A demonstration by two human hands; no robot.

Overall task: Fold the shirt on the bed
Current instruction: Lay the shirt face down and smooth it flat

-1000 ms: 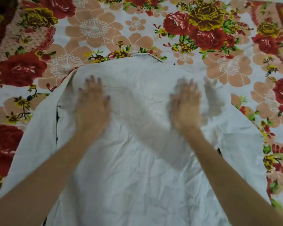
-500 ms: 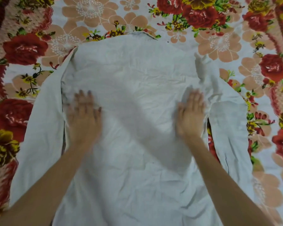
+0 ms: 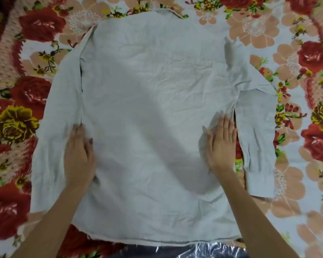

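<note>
A pale grey long-sleeved shirt [image 3: 153, 101] lies spread flat, back side up, on the floral bed sheet [image 3: 296, 43], collar at the far end and hem toward me. Both sleeves hang down along its sides. My left hand [image 3: 79, 155] lies palm-down on the shirt's left side beside the left sleeve [image 3: 52, 146], fingers together. My right hand [image 3: 220, 144] presses flat on the shirt's right edge, beside the right sleeve [image 3: 257, 142]. Neither hand grips the cloth. The fabric is creased throughout.
The bed sheet with red and yellow roses surrounds the shirt on all sides. A shiny bluish plastic-looking item [image 3: 203, 250] shows at the near edge just under the hem.
Both hands have slid down the shirt from the shoulder area toward the waist, and moved outward to the side seams. The view has shifted so more of the hem shows.
</note>
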